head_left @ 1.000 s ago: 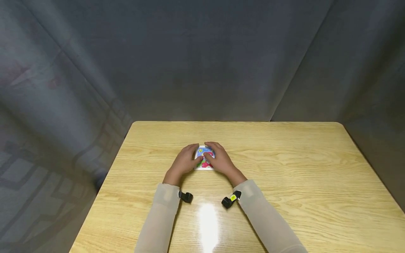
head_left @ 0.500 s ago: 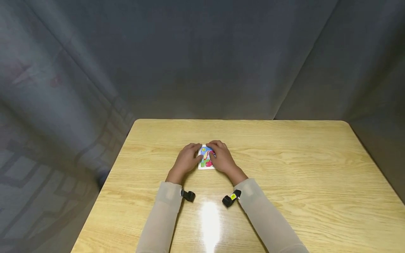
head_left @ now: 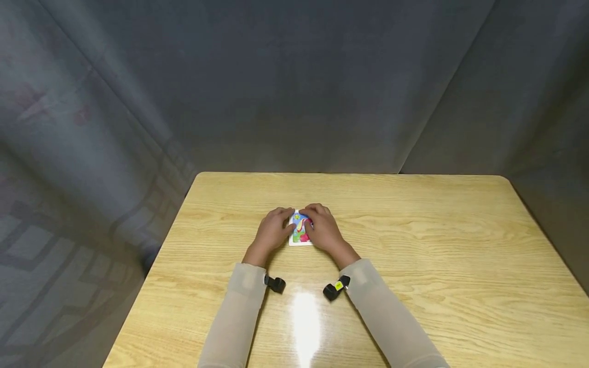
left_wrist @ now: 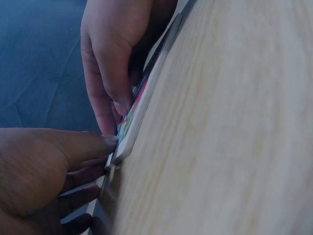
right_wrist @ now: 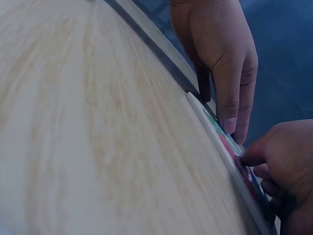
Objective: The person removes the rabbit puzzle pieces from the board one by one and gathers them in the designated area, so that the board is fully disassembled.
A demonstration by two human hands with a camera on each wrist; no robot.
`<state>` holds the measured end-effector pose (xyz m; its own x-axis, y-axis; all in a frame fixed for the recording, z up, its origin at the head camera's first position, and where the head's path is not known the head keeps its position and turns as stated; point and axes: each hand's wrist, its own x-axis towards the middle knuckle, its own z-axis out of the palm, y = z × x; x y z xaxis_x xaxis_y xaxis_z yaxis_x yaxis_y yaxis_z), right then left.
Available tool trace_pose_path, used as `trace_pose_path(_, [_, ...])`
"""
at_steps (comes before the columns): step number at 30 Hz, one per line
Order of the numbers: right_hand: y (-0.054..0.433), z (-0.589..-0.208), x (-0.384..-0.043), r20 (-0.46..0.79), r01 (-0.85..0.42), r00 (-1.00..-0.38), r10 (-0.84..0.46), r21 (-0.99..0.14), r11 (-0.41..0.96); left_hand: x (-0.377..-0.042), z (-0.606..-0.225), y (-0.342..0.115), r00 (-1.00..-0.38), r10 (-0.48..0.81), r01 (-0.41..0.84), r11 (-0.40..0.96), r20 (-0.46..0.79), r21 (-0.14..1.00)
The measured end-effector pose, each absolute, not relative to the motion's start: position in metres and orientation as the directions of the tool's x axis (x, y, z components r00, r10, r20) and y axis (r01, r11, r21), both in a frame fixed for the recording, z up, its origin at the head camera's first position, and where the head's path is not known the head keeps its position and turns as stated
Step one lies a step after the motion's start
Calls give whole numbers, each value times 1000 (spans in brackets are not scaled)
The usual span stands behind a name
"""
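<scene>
A small flat picture board (head_left: pixel 301 238) with a white border lies at the table's middle; blue, green and red print covers its face. My left hand (head_left: pixel 269 232) holds its left side, thumb at the near left part and fingertips at the far corner. From the right, my right hand (head_left: pixel 325 232) grips it, hiding much of that side. In the left wrist view, the left thumb (left_wrist: pixel 105 143) meets the edge of the print, with the other fingers lower beside the board. The right wrist view shows the right thumb (right_wrist: pixel 252 154) on the printed face.
The wooden table (head_left: pixel 437 255) spreads widely around both hands, with a bright glare patch near the front. Dark grey curtains (head_left: pixel 294 92) hang behind the far edge and along both sides. Black wrist straps (head_left: pixel 276 284) sit over light sleeves.
The right thumb has drawn back rightward from the middle of the picture, and more of the print shows. The board and both hands appear slightly further right; the last half second shows almost no motion.
</scene>
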<state>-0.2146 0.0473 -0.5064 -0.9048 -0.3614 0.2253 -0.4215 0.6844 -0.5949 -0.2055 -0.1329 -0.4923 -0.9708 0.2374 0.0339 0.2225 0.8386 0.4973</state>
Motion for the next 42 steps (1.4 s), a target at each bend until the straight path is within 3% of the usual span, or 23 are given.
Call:
trace_pose_path(12, [42,-495,-219,146,-380,-922,-358,-511,771,-206,-492,-135,-971,241,210,822,11,530])
trace_pose_path(20, [41,-497,-221,163,-392,-919,-359,-471,791,-207,-493,-135,-971,237,208,817,15,538])
trace_pose_path(42, [39,-497,-220,146,-370,-928,-343,-471,801,-207,-493,-139,-966,258,217,805,4,551])
